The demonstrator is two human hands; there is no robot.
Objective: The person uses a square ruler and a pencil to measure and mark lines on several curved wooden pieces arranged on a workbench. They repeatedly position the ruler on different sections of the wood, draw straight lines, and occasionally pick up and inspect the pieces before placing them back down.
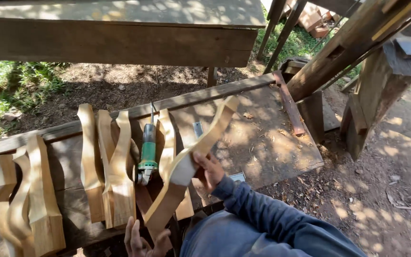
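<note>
Curved pale wooden leg [193, 162], tilted diagonally above the bench, apparently unfinished.

Sharp, sun-dappled view; hard shadows

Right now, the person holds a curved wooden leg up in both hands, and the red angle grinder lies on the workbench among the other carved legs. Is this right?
Not quite: the angle grinder is green, not red, as the head view shows. The rest holds: the left hand and the right hand hold the curved wooden leg up, and the grinder lies on the workbench among the other carved legs.
</note>
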